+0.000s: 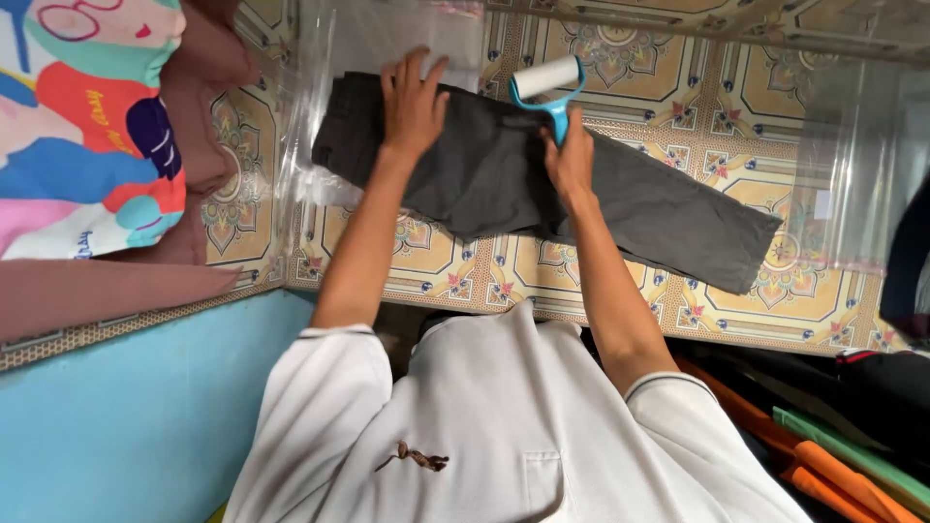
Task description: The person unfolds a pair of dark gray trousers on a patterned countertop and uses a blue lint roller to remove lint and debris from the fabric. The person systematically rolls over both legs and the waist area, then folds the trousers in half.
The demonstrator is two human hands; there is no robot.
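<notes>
Head view, looking down over a white shirt point(504, 426) at a patterned tile floor point(659, 87).

Dark grey folded trousers point(542, 184) are lying across the middle of the frame, running from upper left down to the right, with the leg end reaching toward the right centre.

Left hand point(412, 102) is pressing flat on the upper left end of the trousers, fingers spread wide, holding nothing.

Right hand point(570, 155) is gripping the blue handle of a lint roller point(547, 85); its white roll is sitting at the top edge of the cloth, upper centre.

Clear plastic bags: one point(378, 39) is lying under the trousers' upper left end, another point(852, 165) at the right.

Colourful printed cloth point(87, 126) is filling the upper left corner. Orange and green folded garments point(833, 465) are stacked at lower right.
</notes>
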